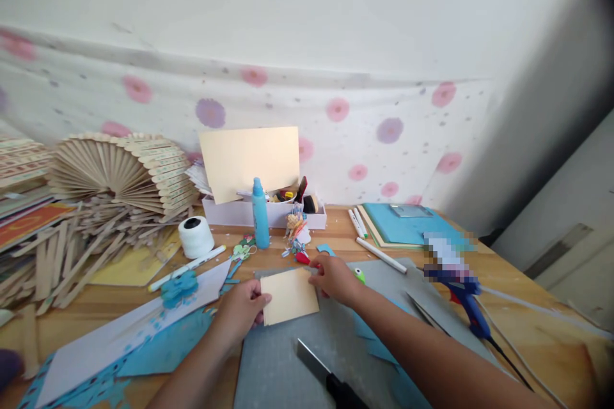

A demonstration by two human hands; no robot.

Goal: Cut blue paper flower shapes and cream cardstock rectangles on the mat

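A cream card (290, 297), apparently with more than one layer along its lower edge, is held over the grey cutting mat (273, 370). My left hand (242, 308) pinches its left edge between thumb and fingers. At the upper right corner, my right hand (336, 278) has its fingers closed on the same card. A craft knife (330, 380) with a black handle lies on the mat just below, blade towards the card. Blue paper pieces (377, 342) lie partly hidden under my right forearm, and scissors blades (425, 310) show beyond it.
A blue bottle (259, 217) stands before a white organiser box (230, 212). Wooden sticks (57, 255), a thread spool (196, 238) and cut blue paper (165, 342) crowd the left. On the right are a glue gun (463, 297) with its cord, a white marker (381, 255) and blue sheets (403, 230).
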